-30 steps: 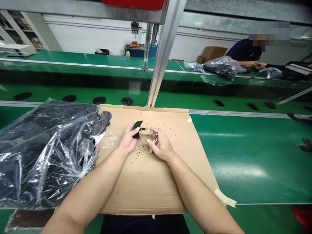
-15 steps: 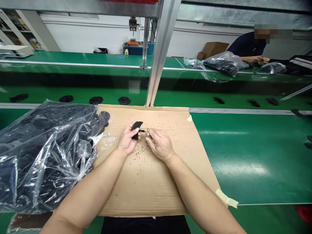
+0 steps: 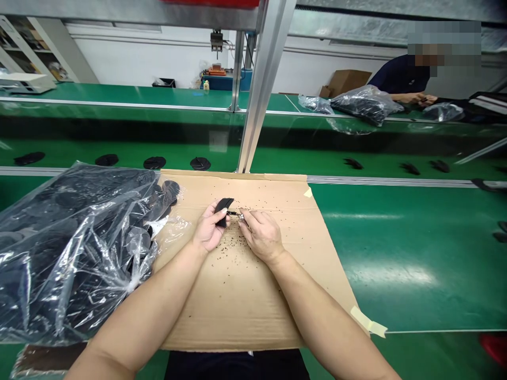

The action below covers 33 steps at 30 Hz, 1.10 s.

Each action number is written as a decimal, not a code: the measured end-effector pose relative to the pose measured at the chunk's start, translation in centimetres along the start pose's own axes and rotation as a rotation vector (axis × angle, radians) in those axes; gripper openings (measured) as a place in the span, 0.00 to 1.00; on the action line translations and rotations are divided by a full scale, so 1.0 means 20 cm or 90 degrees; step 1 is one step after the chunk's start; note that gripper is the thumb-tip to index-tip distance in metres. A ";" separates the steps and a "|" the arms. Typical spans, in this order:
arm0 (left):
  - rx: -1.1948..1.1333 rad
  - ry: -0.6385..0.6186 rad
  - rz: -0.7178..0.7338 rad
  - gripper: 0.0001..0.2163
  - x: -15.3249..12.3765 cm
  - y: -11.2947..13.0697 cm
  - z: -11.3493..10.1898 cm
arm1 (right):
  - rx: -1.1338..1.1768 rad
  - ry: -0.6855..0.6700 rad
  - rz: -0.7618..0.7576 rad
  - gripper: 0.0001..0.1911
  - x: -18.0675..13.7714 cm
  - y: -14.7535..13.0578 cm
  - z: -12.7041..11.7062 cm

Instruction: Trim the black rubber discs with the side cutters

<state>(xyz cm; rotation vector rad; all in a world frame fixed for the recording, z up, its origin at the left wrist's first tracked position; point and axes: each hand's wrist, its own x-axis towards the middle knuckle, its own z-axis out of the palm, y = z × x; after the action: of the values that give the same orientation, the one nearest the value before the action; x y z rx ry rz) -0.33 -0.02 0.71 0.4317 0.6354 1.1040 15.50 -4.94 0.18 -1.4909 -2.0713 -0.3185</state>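
Head view: we see our left hand (image 3: 209,229) pinching a small black piece (image 3: 223,206) between thumb and fingers, raised just above the far middle of the cardboard sheet (image 3: 237,301). Our right hand (image 3: 261,237), just beside it over the same part of the cardboard, has its fingers closed around a small metal tool (image 3: 236,214). The tool's tip meets the piece's edge, but most of it is hidden, so we cannot tell its kind. Under both hands, dark specks (image 3: 233,245) lie scattered on the cardboard. A clear plastic bag (image 3: 75,248) full of black parts overlaps the cardboard's left edge, and round pieces (image 3: 200,163) sit on the green belt (image 3: 297,158) beyond its far edge.

We judge the main risk to be how close the tool tip is to our left thumb: a slip could nick it. The pinch covers only part of the piece, so a tug from the tool could twist it loose onto the cardboard. Bits could also scatter past the cardboard onto the green surface (image 3: 396,253) to its right.
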 end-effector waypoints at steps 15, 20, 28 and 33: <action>-0.026 0.001 -0.011 0.17 -0.01 -0.01 0.01 | -0.043 0.037 -0.019 0.14 0.00 0.00 0.00; 0.018 0.003 0.037 0.20 -0.01 -0.02 0.00 | -0.037 0.023 -0.018 0.14 -0.01 0.01 0.01; 0.057 0.011 0.086 0.23 0.00 -0.04 -0.01 | -0.009 0.018 0.018 0.14 -0.03 0.01 0.05; 0.057 0.016 0.085 0.22 0.00 -0.03 -0.01 | -0.009 0.018 0.020 0.14 -0.02 0.00 0.04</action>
<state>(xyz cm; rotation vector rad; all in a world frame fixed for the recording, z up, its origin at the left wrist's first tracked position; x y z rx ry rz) 0.00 -0.37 0.21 0.5438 0.6877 1.2116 15.37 -4.79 -0.69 -1.5168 -2.0263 -0.3406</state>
